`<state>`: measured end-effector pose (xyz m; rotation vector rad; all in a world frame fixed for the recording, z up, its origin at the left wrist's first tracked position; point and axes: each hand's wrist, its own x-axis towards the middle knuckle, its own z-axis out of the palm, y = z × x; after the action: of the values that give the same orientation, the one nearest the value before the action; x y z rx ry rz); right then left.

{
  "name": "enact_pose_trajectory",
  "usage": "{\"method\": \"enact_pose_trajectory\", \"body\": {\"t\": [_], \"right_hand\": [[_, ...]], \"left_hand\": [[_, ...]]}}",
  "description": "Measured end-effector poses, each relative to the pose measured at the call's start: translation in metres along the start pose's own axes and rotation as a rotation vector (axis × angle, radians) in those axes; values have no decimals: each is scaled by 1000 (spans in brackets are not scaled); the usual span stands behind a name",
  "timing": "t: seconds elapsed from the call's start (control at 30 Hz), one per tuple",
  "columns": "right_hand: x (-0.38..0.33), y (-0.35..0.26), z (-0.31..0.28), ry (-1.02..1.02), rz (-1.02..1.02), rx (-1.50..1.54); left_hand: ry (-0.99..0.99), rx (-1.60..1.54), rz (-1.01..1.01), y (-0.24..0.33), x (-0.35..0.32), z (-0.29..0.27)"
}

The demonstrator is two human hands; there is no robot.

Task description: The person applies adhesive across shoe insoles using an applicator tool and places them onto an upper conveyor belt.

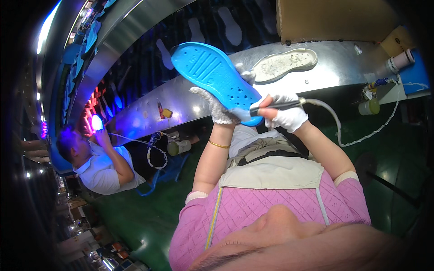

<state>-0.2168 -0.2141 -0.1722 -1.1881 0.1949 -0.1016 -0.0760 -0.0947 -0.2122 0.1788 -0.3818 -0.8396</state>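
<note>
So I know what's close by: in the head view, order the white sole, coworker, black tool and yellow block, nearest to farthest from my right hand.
1. Black tool, in your right hand.
2. White sole, ahead of that hand.
3. Yellow block, off to its left.
4. Coworker, farther left.

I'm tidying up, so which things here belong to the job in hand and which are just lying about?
In use:
blue sole, in the left hand
black-handled tool, in the right hand
pale tube, joined to the tool

Apparently just lying about:
pale sole, on the metal bench
small red item and yellow item, also there
</note>
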Motion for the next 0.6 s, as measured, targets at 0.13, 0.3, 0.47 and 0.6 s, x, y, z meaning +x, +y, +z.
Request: {"method": "enact_pose_trajectory", "body": {"t": [0.13, 0.3, 0.47, 0.6], "right_hand": [[2, 10, -2, 102, -246, -85], [6, 6, -3, -36, 60, 56], [10, 7, -13, 84, -164, -7], [20, 7, -19, -64, -540, -464]], "left_hand": [[43, 153, 90, 9, 17, -2], [-140, 138, 108, 18, 31, 11], [-168, 132, -45, 28, 27, 14], [-96, 415, -93, 31, 29, 15]]}}
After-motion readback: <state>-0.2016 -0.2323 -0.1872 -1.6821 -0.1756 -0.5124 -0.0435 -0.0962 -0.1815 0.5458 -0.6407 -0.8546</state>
